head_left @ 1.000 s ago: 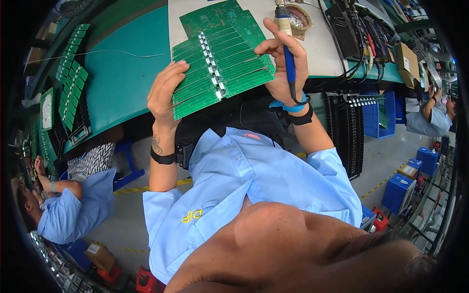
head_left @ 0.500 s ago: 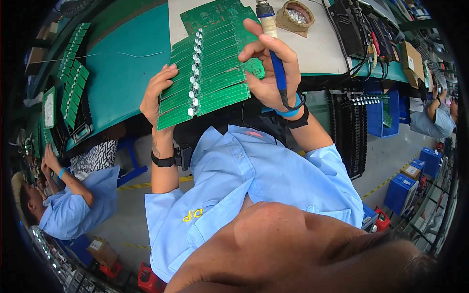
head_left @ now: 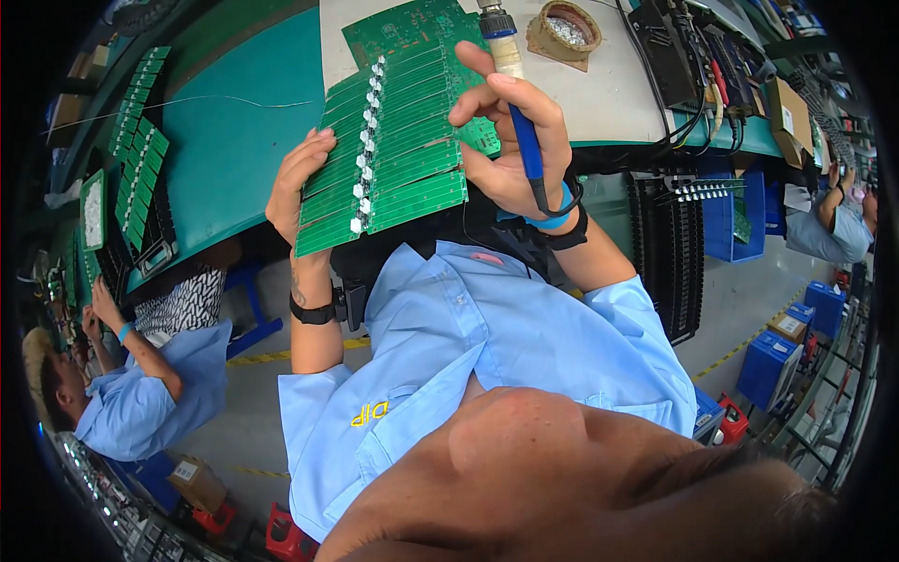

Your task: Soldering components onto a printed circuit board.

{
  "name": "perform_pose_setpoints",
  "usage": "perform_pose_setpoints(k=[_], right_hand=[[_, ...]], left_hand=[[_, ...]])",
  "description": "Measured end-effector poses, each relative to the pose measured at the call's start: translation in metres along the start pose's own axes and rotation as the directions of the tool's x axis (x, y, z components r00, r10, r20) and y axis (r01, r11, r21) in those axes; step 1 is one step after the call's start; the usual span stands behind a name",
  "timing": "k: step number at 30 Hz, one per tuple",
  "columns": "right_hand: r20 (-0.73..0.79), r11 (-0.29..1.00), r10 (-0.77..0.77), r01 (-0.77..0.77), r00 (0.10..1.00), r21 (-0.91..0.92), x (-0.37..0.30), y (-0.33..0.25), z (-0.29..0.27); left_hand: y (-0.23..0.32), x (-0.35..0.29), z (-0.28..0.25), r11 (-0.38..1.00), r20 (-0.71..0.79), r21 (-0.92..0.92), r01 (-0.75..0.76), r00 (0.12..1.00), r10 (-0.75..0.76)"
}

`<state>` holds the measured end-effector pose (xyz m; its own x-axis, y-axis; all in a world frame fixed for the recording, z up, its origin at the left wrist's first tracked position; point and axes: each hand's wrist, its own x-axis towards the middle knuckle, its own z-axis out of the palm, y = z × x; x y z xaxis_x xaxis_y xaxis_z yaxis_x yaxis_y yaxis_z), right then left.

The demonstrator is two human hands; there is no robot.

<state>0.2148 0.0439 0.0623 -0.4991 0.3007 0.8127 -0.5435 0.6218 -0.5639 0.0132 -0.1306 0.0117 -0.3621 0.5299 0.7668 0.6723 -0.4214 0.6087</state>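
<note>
A green circuit board panel [head_left: 412, 140] is held up over the table's near edge, slightly tilted. White connectors [head_left: 366, 140] run in a line down its length. My left hand [head_left: 300, 183] grips the panel's left edge, with the thumb out of sight behind it. My right hand [head_left: 520, 140] has a soldering iron [head_left: 527, 145] with a blue handle lying across it, cable end toward me. The thumb and a fingertip of that hand meet the panel's right edge. The iron's tip is cut off by the upper border. Beyond the panel lies another, larger green circuit board [head_left: 393, 37].
A round tin of metal shavings [head_left: 565, 31] stands on the white mat at the far right. Finished-looking board strips [head_left: 140, 183] rest in a rack on the left. Solder wire [head_left: 234, 99] stretches over the green mat. A co-worker [head_left: 154, 384] sits at left; a blue bin [head_left: 735, 220] is at right.
The panel has shifted slightly left and turned a little, both hands moving with it. The soldering iron has come a bit left and nearer. The solder wire on the mat has shifted.
</note>
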Motion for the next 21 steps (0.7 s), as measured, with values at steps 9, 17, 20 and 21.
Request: perform_pose_setpoints(k=[9,17,20,21], right_hand=[[0.008,0.999,0.045,-0.045,0.999,-0.004,-0.009,-0.003,-0.004],[-0.35,0.946,0.293,-0.324,0.89,-0.032,-0.044,0.02,-0.063],[-0.666,0.908,0.42,-0.289,0.617,0.305,-0.033,0.039,-0.077],[-0.668,0.91,0.415,-0.287,0.617,0.3,-0.031,0.045,-0.081]], left_hand=[[0.006,0.004,0.002,0.991,0.04,0.135,-0.025,0.999,0.02],[0.006,0.008,0.002,0.987,-0.029,0.146,-0.06,0.997,0.065],[0.006,0.01,0.004,0.991,-0.104,0.133,-0.004,0.994,0.018],[0.006,0.009,0.005,0.992,-0.159,0.113,0.057,0.986,-0.038]])
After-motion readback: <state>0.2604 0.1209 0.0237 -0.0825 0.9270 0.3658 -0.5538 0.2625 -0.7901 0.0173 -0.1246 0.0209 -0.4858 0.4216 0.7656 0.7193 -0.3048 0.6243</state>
